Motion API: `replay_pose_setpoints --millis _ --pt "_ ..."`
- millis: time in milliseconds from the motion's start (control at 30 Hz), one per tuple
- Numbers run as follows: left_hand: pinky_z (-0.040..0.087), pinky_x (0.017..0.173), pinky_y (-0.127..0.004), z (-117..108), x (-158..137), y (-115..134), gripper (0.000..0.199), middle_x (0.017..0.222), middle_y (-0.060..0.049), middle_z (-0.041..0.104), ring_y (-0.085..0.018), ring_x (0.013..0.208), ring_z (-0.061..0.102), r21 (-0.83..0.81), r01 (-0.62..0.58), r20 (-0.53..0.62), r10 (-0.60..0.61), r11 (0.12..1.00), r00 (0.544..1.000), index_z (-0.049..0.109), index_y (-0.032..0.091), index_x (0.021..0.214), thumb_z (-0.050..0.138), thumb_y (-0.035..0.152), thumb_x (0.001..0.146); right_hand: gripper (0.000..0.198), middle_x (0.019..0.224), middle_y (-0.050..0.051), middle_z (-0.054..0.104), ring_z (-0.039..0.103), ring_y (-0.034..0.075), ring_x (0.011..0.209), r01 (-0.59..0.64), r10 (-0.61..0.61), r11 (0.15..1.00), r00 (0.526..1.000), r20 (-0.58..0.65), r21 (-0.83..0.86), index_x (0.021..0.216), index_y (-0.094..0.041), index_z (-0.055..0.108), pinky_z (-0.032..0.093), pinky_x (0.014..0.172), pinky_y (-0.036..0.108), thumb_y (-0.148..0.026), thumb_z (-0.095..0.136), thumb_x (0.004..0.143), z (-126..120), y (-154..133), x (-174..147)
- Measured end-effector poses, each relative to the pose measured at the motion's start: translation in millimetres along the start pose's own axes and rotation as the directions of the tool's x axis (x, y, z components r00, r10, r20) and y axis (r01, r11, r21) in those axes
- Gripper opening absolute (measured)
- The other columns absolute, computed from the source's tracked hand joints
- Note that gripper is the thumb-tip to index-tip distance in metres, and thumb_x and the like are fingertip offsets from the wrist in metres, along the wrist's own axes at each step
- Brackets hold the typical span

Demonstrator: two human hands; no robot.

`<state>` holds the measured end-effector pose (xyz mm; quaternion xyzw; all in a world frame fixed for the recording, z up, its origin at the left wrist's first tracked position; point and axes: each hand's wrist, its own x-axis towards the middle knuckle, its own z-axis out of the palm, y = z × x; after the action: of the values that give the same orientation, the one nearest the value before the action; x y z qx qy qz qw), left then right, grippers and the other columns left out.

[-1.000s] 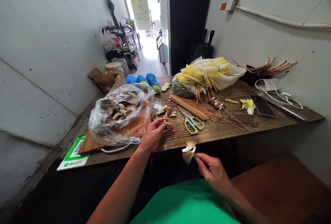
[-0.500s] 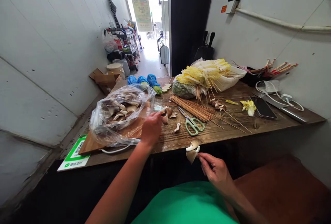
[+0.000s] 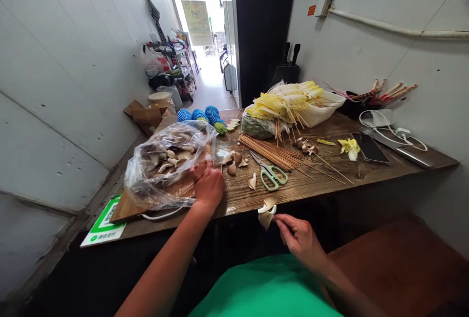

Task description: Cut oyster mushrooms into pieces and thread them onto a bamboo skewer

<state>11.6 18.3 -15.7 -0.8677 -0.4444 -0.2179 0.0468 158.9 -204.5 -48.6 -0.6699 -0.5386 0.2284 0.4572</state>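
Note:
My right hand (image 3: pixel 298 234) pinches a thin skewer below the table's front edge. Grey-brown mushroom pieces (image 3: pixel 266 213) with white stems are threaded on it, just left of my fingertips. My left hand (image 3: pixel 208 185) is curled at the right edge of a clear plastic bag (image 3: pixel 146 180), its fingers closed on the plastic; the fingertips are partly hidden. Many mushrooms (image 3: pixel 172 158) lie inside the bag. Loose mushroom pieces (image 3: pixel 234 160) rest on the wood right of my left hand, and another piece (image 3: pixel 252 181) lies nearer the green-handled scissors (image 3: pixel 273 178).
Bare bamboo skewers (image 3: pixel 269 151) lie behind the scissors. Skewered cabbage leaves (image 3: pixel 289 99) fill a white container at the back. Finished mushroom skewers (image 3: pixel 308 147), a phone (image 3: pixel 371 147) and a long knife (image 3: pixel 414 157) are to the right. Blue-netted vegetables (image 3: pixel 210 114) sit behind the bag.
My left hand has moved from the loose mushroom pieces leftward to the bag's edge. The small piece near the scissors looks turned. My right hand still holds the skewer.

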Motion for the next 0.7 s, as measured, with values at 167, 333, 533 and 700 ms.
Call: replay_pose_setpoints --millis 167,333,533,700 --pt "0.032 0.096 -0.046 -21 -17 11 0.014 0.115 -0.018 0.057 -0.032 0.109 0.049 -0.241 0.077 -0.098 -0.103 0.967 0.99 0.064 0.016 0.074 0.054 0.025 0.076 0.032 0.063 0.002 0.06 0.053 0.012 0.053 -0.006 0.006 1.0 1.0 0.015 0.007 0.094 -0.015 0.067 0.04 0.049 0.02 -0.032 0.04 0.09 1 -1 0" --pt "0.045 0.075 -0.03 -27 -37 19 0.015 0.084 -0.006 0.067 -0.02 0.076 0.061 -0.661 0.201 0.052 -0.223 0.723 0.974 0.065 0.02 0.067 0.061 0.034 0.072 0.033 0.063 0.003 0.061 0.052 0.012 0.052 -0.003 0.002 1.0 1.0 0.028 0.027 0.095 -0.014 0.067 0.039 0.047 0.02 -0.033 0.04 0.089 3 -6 1" --pt "0.046 0.063 -0.026 -17 -42 16 0.021 0.072 -0.005 0.069 -0.018 0.067 0.064 -0.811 0.361 0.251 -0.284 0.459 0.925 0.067 0.019 0.075 0.069 0.037 0.066 0.031 0.068 0.004 0.064 0.055 0.012 0.055 0.023 -0.023 1.0 0.999 0.023 0.02 0.093 -0.015 0.067 0.04 0.051 0.021 -0.03 0.041 0.089 7 -6 1" --pt "0.049 0.063 -0.027 -12 -43 18 0.027 0.071 -0.007 0.07 -0.019 0.067 0.065 -0.821 0.464 0.398 -0.25 0.332 0.883 0.065 0.016 0.077 0.068 0.041 0.067 0.032 0.063 0.003 0.062 0.053 0.012 0.053 0.02 -0.02 1.0 0.999 0.04 0.011 0.091 -0.014 0.068 0.038 0.048 0.02 -0.03 0.04 0.089 8 -6 0"
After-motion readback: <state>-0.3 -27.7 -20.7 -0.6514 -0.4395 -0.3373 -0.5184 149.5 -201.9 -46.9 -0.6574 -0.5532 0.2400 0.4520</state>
